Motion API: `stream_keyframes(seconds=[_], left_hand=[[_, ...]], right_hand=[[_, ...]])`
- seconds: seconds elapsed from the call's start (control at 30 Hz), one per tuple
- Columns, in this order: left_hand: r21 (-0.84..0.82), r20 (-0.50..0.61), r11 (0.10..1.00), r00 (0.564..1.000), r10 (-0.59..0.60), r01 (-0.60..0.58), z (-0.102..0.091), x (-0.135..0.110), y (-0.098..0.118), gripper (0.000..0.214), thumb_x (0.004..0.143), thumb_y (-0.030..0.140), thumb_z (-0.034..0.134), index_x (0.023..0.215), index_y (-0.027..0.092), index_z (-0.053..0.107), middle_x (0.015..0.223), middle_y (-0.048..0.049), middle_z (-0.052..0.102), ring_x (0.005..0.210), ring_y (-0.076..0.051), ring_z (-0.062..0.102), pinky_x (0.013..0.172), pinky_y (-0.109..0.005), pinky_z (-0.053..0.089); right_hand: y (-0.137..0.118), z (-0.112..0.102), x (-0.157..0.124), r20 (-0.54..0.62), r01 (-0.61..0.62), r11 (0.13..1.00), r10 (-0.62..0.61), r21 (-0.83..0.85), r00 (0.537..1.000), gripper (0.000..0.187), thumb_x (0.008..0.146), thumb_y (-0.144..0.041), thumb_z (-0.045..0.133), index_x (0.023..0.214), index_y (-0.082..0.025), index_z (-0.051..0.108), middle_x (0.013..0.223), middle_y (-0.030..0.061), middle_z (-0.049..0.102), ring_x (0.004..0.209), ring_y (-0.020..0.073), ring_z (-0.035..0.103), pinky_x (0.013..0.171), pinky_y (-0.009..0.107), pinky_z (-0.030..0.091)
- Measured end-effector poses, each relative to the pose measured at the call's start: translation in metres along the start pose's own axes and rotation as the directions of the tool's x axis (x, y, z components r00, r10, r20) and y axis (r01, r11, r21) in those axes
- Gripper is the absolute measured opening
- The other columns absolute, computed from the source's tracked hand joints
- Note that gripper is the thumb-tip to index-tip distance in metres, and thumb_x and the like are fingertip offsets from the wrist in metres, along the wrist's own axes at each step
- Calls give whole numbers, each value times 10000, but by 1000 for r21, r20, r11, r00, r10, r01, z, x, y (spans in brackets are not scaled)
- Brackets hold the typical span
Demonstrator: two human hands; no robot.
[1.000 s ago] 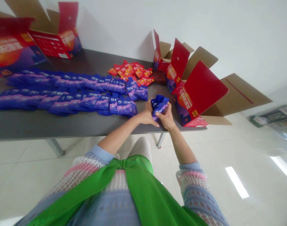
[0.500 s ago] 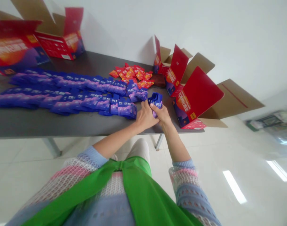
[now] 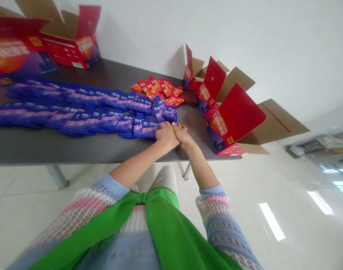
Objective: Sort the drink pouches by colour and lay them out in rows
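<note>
Two long overlapping rows of blue-and-purple pouches (image 3: 100, 118) lie on the dark table. At the right end of the front row, my left hand (image 3: 167, 137) is closed with its fingers curled down against the pouches. My right hand (image 3: 182, 134) presses close beside it, fingers bent and touching the left hand. Between and beneath the two hands the pouches are mostly hidden. Just behind my fingers lie the last pouches (image 3: 171, 113) of the back row.
Small red-orange sachets (image 3: 160, 88) lie heaped at the back, beside a dark brown flat item (image 3: 190, 97). Open red cartons (image 3: 220, 125) stand at the right, flaps raised. More red cartons (image 3: 67, 50) stand at the left. The table's front edge (image 3: 104, 164) runs below my wrists.
Both hands have moved left, from beside the row to its right end. The small stack of blue pouches that showed between them is now hidden.
</note>
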State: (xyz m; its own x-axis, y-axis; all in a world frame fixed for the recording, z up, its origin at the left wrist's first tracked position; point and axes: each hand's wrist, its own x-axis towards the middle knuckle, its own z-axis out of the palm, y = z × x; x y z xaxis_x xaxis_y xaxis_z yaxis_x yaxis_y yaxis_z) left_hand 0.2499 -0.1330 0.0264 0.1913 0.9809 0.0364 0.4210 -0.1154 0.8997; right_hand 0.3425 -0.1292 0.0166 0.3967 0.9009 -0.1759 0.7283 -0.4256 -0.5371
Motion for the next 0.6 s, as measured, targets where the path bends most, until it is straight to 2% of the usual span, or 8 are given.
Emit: stream_keyframes(seconds=[0.1,0.2,0.27,0.33,0.43,0.53,0.6], left_hand=[[224,-45,974,998,33,-22,12,-1,0,488,912,386,652,1302,101,587,1436,-291,495,1422,-486,368,1140,-581,378],[477,-43,878,997,67,-38,22,-5,-1,587,981,330,508,1509,76,473,1580,-262,411,1431,-433,376,1229,-604,243],[576,-14,814,995,95,-69,27,-8,-3,674,1003,357,455,1599,54,365,1669,-242,310,1484,-423,331,1271,-582,158],[601,17,790,990,139,-121,30,-11,-4,727,1015,429,424,1636,67,320,1724,-208,217,1545,-429,255,1291,-559,108],[607,92,769,979,180,-198,34,-13,-5,712,1027,471,371,1653,134,333,1754,-141,172,1606,-405,129,1306,-545,47],[647,161,739,981,105,-186,39,-10,-3,748,1022,403,354,1659,22,262,1745,-188,163,1631,-365,8,1312,-519,-39],[680,175,720,984,30,-142,43,-7,-2,776,1015,380,353,1651,-42,216,1739,-213,141,1629,-359,-47,1308,-517,-78]], right_hand=[[-2,-8,0,15,-129,988,128,83,992,700,1040,-586,354,1656,-269,257,1711,126,214,1578,320,244,1275,459,266],[-3,-13,-1,28,-122,986,120,113,992,738,1023,-550,394,1651,-182,275,1726,148,186,1608,325,178,1303,464,206],[-1,-14,-2,41,-100,988,96,120,995,727,1026,-535,372,1632,-136,318,1735,151,185,1626,301,127,1318,461,170],[1,-15,-3,60,-73,990,66,124,996,724,1034,-543,342,1623,-123,346,1742,141,185,1637,270,88,1328,450,136],[8,-19,-6,54,-74,988,67,133,996,771,1037,-598,326,1621,-95,359,1745,149,174,1641,253,83,1333,405,109],[20,-25,-13,26,-128,983,126,135,992,806,1043,-626,297,1627,-72,343,1758,151,119,1646,256,52,1331,380,104],[30,-29,-21,8,-138,985,138,108,990,783,1052,-621,270,1655,-123,294,1770,117,68,1649,263,-3,1330,447,110]])
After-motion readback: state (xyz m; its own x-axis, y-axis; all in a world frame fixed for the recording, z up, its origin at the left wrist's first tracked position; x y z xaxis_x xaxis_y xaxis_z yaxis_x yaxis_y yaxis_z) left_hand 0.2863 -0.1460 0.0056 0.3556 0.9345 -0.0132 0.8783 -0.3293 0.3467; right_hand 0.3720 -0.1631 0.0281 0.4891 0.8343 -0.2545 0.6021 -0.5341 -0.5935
